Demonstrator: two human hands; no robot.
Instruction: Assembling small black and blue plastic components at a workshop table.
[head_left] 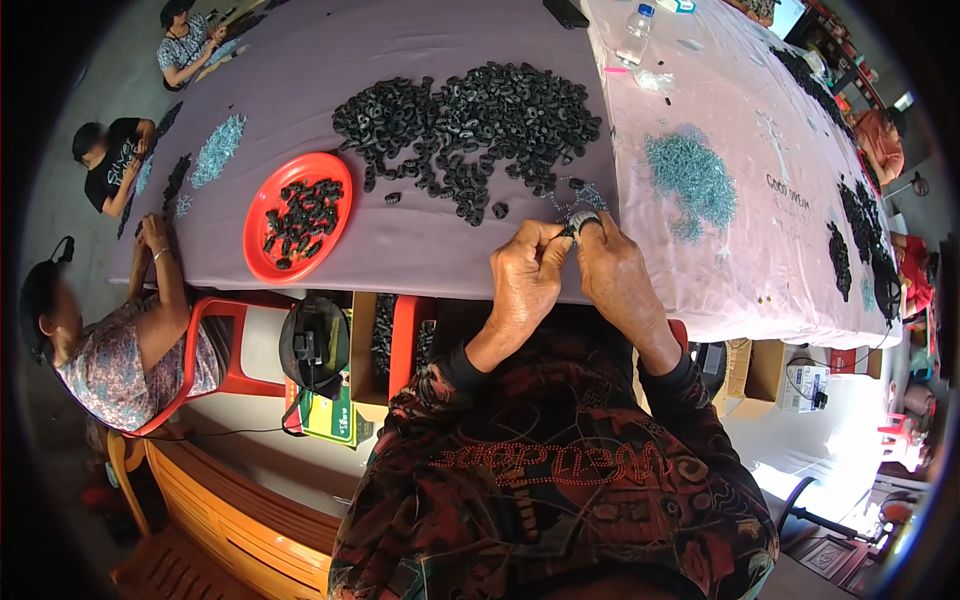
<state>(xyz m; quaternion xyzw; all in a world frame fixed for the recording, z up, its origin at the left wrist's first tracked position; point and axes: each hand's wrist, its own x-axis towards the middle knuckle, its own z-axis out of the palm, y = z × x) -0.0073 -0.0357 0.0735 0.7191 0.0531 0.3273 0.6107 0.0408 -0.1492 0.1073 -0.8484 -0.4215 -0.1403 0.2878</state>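
Observation:
My left hand (527,268) and my right hand (617,268) meet just over the near edge of the table. Their fingers are pinched together around a small black plastic piece (568,231), mostly hidden by the fingertips. A greyish wrap or cover shows on a right-hand finger. Right beyond the fingertips lie a few small silvery-blue parts (577,193), too fine to name. A large heap of black ridged plastic pieces (515,110) spreads farther out. To the left, a round red plate (343,222) holds more black pieces.
A larger pile of silvery-blue parts (690,180) lies on the pink cloth (745,265) at right. A clear bottle (635,38) with a blue cap stands at the back. Seated at left, a person (130,350) works at the table's edge; others sit farther along. Boxes (765,372) stand below.

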